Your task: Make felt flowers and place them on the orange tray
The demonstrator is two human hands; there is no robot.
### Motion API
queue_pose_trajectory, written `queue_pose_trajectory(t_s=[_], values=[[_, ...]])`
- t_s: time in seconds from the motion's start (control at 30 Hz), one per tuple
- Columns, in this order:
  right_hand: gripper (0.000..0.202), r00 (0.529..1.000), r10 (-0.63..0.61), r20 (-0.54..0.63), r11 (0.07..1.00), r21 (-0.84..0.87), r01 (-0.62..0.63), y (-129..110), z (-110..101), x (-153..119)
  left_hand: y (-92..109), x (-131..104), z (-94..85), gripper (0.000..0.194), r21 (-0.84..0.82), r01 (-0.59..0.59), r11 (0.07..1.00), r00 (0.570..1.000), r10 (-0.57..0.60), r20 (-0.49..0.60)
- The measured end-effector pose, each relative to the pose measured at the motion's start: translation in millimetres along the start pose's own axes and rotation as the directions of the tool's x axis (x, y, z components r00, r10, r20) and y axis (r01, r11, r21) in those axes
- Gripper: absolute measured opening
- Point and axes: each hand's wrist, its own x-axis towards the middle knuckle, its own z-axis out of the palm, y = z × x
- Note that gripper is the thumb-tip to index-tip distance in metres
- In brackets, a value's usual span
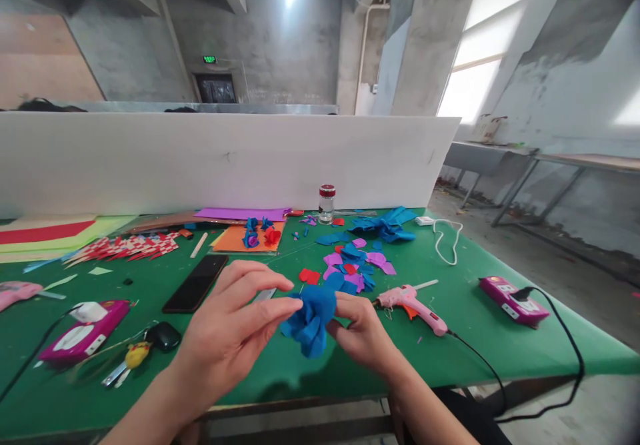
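Note:
A blue paper flower [311, 320] with layered petals is held above the green table's near part. My right hand [363, 328] grips it from the right, thumb and fingers pressed on its edge. My left hand [235, 318] is at its left side, index finger and thumb apart, the thumb's tip touching or very near a petal. Beyond the flower lie loose purple petals [387, 262], blue petals [354, 253] and a red petal [309, 276]. To the right of my right hand rests a pink glue gun [417, 308] with a glue stick in its back.
On the green table [500, 345] are a black phone [196, 284], keys [135, 355], two magenta power strips [514, 302] [87, 332], a red-lidded jar [327, 204] and small paper flowers [273, 235] on orange paper. A white partition [225, 162] stands behind. Cables hang at right.

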Motion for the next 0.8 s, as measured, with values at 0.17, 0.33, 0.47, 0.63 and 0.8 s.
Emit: queue_pose_trajectory(t_s=[0.17, 0.33, 0.47, 0.63, 0.8], values=[[0.023, 0.930, -0.064, 0.361, 0.989, -0.101, 0.108, -5.3, -12.4, -2.2, -17.9, 0.5, -18.1, 0.025, -0.263, 0.179, 0.948, 0.905, -0.054, 0.422], [0.027, 0.867, -0.141, 0.478, 0.977, -0.077, 0.201, -9.7, -15.4, -5.1, -28.9, -5.8, -16.3, 0.027, -0.334, 0.254, 0.908, 0.772, 0.017, 0.635], [0.026, 0.852, -0.141, 0.504, 0.980, -0.050, 0.191, -12.3, -13.4, -5.2, -22.2, -9.5, -8.7, 0.030, -0.328, 0.256, 0.909, 0.749, 0.027, 0.662], [0.025, 0.851, -0.129, 0.509, 0.987, -0.014, 0.158, -12.5, -12.2, -3.9, -11.1, -8.2, -7.6, 0.032, -0.292, 0.255, 0.922, 0.739, 0.009, 0.674], [0.024, 0.874, -0.136, 0.466, 0.989, 0.010, 0.149, -11.4, -11.3, -3.5, -6.4, -7.6, -9.2, 0.036, -0.272, 0.269, 0.924, 0.744, -0.019, 0.668]])
